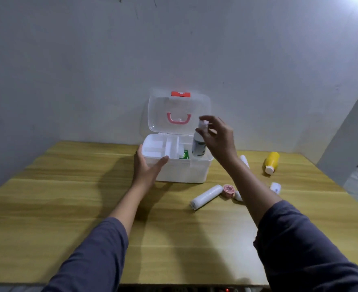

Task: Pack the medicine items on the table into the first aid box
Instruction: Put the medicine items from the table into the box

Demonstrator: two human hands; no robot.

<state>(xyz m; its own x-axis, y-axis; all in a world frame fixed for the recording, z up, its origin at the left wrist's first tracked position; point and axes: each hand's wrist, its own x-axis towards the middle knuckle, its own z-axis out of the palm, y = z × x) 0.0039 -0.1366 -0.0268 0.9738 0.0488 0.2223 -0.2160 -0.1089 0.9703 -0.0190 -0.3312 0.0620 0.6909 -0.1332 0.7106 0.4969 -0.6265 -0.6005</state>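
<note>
Bottle [198, 144] first, since that's what the right hand [218, 137] is dealing with: fingertips pinched on its white cap end, body hanging down into the right compartment of the first aid box [182, 171]. It looks like rigid plastic with a label, probably liquid inside, so a bit bottom-heavy and likely to swing from a cap pinch. I'd guess a grip around the body would be steadier, and smooth plastic can slip.

Just left of that hand, inside the box, a small green packet [184, 154] stands against the divider, and beyond it sits a white tray insert [157, 149]. The left hand [147, 166] is spread open and pressed against the box's left front corner, bracing it, which makes sense because an empty plastic box is light and slides. The clear lid [179, 112] stands open behind.

Out to the right of the right hand, on the table [68, 197]: a yellow bottle [271, 162] lying down (round, will roll), a long white gauze roll [205, 197] that looks soft and light, a pink tape roll [228, 190] touching it, and a few small white rolls partly hidden by the arm.
</note>
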